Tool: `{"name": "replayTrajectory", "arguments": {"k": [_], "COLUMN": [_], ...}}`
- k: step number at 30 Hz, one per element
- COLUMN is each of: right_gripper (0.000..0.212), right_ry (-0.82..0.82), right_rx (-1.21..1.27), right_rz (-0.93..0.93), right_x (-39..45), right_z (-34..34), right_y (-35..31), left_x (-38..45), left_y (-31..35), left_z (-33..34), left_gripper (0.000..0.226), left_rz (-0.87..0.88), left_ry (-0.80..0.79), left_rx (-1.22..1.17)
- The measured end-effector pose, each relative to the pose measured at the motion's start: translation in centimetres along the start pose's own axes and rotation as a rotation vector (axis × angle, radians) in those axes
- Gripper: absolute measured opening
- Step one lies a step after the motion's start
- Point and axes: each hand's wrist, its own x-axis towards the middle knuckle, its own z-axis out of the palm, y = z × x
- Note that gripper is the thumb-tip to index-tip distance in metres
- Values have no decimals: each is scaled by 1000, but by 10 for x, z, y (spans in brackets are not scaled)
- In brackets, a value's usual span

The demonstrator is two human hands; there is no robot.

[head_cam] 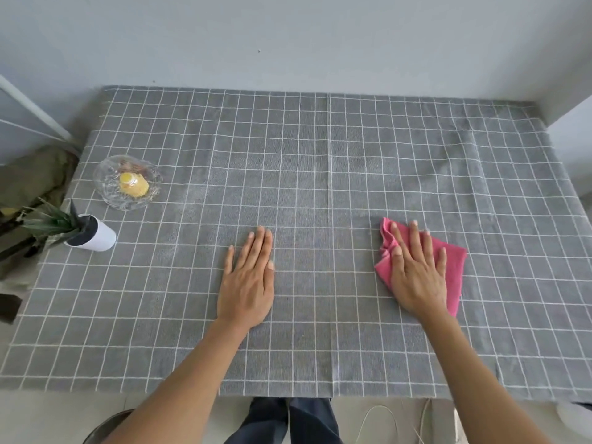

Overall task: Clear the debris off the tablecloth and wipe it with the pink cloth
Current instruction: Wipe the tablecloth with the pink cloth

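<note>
A grey tablecloth [320, 161] with a white grid covers the whole table. My right hand [416, 270] lies flat, fingers straight and spread, pressing the pink cloth [455, 270] onto the tablecloth at the right. The cloth is bunched at its left edge and pokes out past my fingers. My left hand [248, 277] rests flat on the bare tablecloth near the middle, fingers straight and together, holding nothing.
A clear glass dish [105, 184] with a yellow cupcake-like item [133, 184] and brownish scraps stands at the left. A white pot with a small green plant [96, 237] lies tipped over near the left edge. Walls close the back and right sides.
</note>
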Motion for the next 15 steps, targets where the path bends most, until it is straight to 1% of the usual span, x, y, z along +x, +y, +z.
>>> {"name": "replayTrajectory", "arguments": {"k": [4, 6, 12, 15], "right_gripper": [49, 50, 49, 49], "right_ry": [21, 9, -43, -33], "right_rx": [25, 27, 7, -4], "right_rz": [34, 14, -245, -289], "right_x": [0, 0, 11, 16], "right_z": [2, 3, 26, 32], "right_y": [-9, -22, -107, -116], "left_x": [0, 0, 1, 0], "left_y": [1, 1, 2, 1], "left_z": [0, 0, 0, -1], "left_gripper": [55, 55, 55, 55], "left_rz": [0, 0, 0, 3], "left_ry": [5, 4, 9, 5], "left_rx": [8, 7, 27, 26]}}
